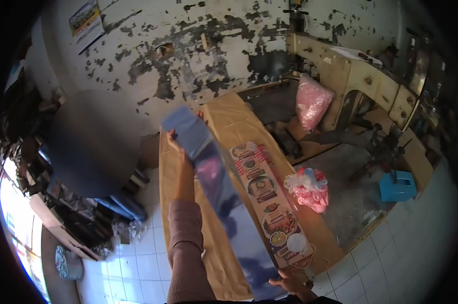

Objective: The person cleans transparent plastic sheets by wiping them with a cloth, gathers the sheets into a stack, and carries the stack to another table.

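Note:
A long, shiny blue plastic sheet [224, 197] stretches diagonally between my two hands. My left hand [177, 141] grips its far end, thumb on the near side and fingertips showing past the other edge. Down at the near end, my right hand [290, 283] pinches the sheet's corner with the thumb on top. Beneath the sheet lies brown paper [229, 114] covering the table. Along the sheet's right side is a printed strip [269, 207] with food pictures, and a white round tag with string [296, 243] rests on its near end.
Right of the strip sits a pink and white bundle [310, 188]. Farther back, a pink filled bag [312, 104] leans against a large machine frame [340, 66]. A blue box [398, 186] stands at the right. A grey blurred oval [94, 144] covers part of the left side.

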`<state>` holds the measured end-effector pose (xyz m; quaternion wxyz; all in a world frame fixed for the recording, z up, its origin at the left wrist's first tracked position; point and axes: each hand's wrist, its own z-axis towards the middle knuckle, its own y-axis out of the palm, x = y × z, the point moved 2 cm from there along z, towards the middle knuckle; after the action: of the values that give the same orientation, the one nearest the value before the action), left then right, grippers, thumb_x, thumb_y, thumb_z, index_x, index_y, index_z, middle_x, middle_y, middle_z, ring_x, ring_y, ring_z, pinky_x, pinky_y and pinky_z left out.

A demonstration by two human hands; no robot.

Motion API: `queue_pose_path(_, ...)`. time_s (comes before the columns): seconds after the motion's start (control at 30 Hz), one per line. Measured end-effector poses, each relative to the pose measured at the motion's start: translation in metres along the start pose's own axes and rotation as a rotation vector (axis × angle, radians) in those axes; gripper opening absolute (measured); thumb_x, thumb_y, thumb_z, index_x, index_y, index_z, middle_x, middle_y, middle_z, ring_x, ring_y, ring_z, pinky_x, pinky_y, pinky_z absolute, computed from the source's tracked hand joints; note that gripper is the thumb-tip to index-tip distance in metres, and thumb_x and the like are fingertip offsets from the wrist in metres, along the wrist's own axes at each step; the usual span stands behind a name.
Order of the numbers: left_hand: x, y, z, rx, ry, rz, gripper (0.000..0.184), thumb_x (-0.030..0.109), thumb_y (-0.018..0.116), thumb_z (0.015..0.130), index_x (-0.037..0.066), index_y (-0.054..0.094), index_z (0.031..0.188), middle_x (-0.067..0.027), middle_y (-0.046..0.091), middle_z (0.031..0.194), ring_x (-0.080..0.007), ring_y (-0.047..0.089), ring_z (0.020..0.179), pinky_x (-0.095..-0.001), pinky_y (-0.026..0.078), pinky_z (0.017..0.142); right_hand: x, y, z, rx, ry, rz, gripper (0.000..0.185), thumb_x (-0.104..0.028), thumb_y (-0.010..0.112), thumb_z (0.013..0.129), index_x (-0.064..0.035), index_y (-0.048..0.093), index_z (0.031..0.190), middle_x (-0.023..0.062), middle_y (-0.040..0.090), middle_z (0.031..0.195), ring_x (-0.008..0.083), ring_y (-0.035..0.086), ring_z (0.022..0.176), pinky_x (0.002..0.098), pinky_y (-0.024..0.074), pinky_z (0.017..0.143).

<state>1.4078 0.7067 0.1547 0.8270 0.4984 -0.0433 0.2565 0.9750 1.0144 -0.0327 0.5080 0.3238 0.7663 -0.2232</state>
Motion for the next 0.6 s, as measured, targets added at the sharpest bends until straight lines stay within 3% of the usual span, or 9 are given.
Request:
queue_pose_path(0.07,0.003,0.000,0.001,0.055,-0.017,0.213,0.071,0.039,0.056,0.067,-0.003,0.040,0.122,-0.0208,0.044,0.123,-0.0326,0.042,0.117,-0.0453,0.029,0.101,0.018,0.005,0.006,0.032,-0.043,-0.056,0.075,-0.022,0.065,0.079,0.0036,0.025,0.137,0.0161,0.031,0.138,0.0233,0.028,0.127,0.0322,0.0196,0.106)
queue_pose_path(0.1,0.010,-0.022,0.003,0.205,0.016,0.407,0.071,0.040,0.056,0.069,-0.002,0.041,0.124,-0.0194,0.045,0.124,-0.0318,0.042,0.118,-0.0431,0.030,0.101,0.029,0.009,0.010,0.054,-0.075,-0.065,0.074,-0.021,0.065,0.079,0.0042,0.025,0.137,0.0154,0.031,0.138,0.0225,0.028,0.127,0.0318,0.0202,0.106)
queue_pose_path(0.2,0.046,-0.101,-0.008,0.728,0.076,1.081,0.068,0.042,0.054,0.075,0.000,0.042,0.126,-0.0174,0.048,0.127,-0.0308,0.043,0.120,-0.0389,0.032,0.099,0.013,0.021,0.010,0.018,0.132,0.318,0.066,-0.015,0.065,0.080,0.0046,0.032,0.133,0.0121,0.039,0.133,0.0179,0.035,0.122,0.0296,0.0269,0.102)
queue_pose_path(0.27,0.071,-0.152,-0.023,0.996,0.114,1.386,0.064,0.042,0.053,0.077,0.002,0.044,0.126,-0.0192,0.048,0.127,-0.0320,0.043,0.120,-0.0394,0.033,0.098,0.012,0.021,0.004,0.119,0.157,-0.073,0.062,-0.023,0.066,0.080,-0.0031,0.039,0.132,0.0140,0.038,0.136,0.0159,0.028,0.129,0.0289,0.0222,0.105)
queue_pose_path(0.3,0.075,-0.152,-0.035,0.969,0.068,1.458,0.064,0.043,0.053,0.077,0.004,0.044,0.127,-0.0201,0.049,0.126,-0.0327,0.043,0.120,-0.0395,0.033,0.098,0.013,0.023,0.002,0.168,0.169,-0.261,0.060,-0.027,0.066,0.080,-0.0069,0.042,0.132,0.0149,0.038,0.138,0.0150,0.025,0.132,0.0285,0.0199,0.106)
queue_pose_path(0.4,0.094,-0.151,-0.083,0.886,-0.080,1.673,0.057,0.041,0.054,0.079,0.010,0.047,0.126,-0.0222,0.051,0.123,-0.0344,0.045,0.118,-0.0386,0.035,0.097,0.017,0.024,0.012,0.027,0.130,0.354,0.058,-0.009,0.064,0.080,0.0048,0.037,0.130,0.0095,0.046,0.126,0.0145,0.041,0.115,0.0273,0.0325,0.097)
queue_pose_path(0.43,0.096,-0.154,-0.095,0.836,-0.081,1.719,0.053,0.040,0.054,0.081,0.010,0.049,0.124,-0.0215,0.052,0.122,-0.0342,0.047,0.116,-0.0391,0.037,0.095,0.012,0.023,0.012,0.050,0.093,0.310,0.051,-0.008,0.064,0.080,0.0045,0.044,0.125,0.0086,0.053,0.118,0.0145,0.046,0.107,0.0264,0.0356,0.093)
queue_pose_path(0.53,0.076,-0.108,-0.126,0.724,-0.227,1.901,0.042,0.034,0.056,0.083,0.012,0.053,0.119,-0.0195,0.054,0.120,-0.0347,0.049,0.113,-0.0408,0.041,0.090,-0.013,0.024,0.009,0.052,0.267,0.353,0.048,-0.008,0.064,0.080,0.0037,0.046,0.123,0.0078,0.056,0.112,0.0137,0.050,0.100,0.0263,0.0383,0.088)
queue_pose_path(0.6,0.061,-0.110,-0.142,0.545,-0.236,1.986,0.041,0.032,0.056,0.083,0.013,0.053,0.119,-0.0196,0.053,0.120,-0.0356,0.049,0.112,-0.0414,0.041,0.090,-0.006,0.026,0.013,0.072,0.246,0.347,0.046,-0.008,0.065,0.079,0.0020,0.049,0.120,0.0071,0.058,0.106,0.0128,0.052,0.095,0.0262,0.0396,0.085)
